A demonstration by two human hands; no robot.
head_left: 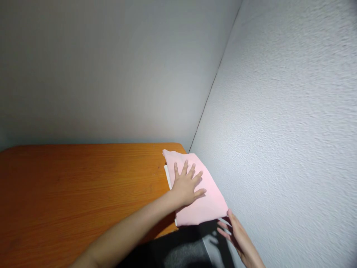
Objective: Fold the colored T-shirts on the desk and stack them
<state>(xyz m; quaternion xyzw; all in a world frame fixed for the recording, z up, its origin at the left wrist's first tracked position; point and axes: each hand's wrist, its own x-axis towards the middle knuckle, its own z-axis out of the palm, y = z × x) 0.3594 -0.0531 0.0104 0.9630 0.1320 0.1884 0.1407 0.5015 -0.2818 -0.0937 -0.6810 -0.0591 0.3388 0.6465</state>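
Observation:
A folded pink cloth [208,203] lies at the right end of the wooden table, with a white layer [167,176] showing along its left edge. My left hand [185,186] rests flat on top of it, palm down and fingers spread. At the cloth's near right corner, my right hand [235,230] has the tip of the corner between its fingertips. Its other fingers are apart below the corner and partly in shadow.
The orange-brown wooden table [83,186] has rounded corners and stretches left. A grey wall [111,74] rises behind it, and a textured white wall [287,130] stands close on the right. Dark clothing [181,253] shows below the table's near edge.

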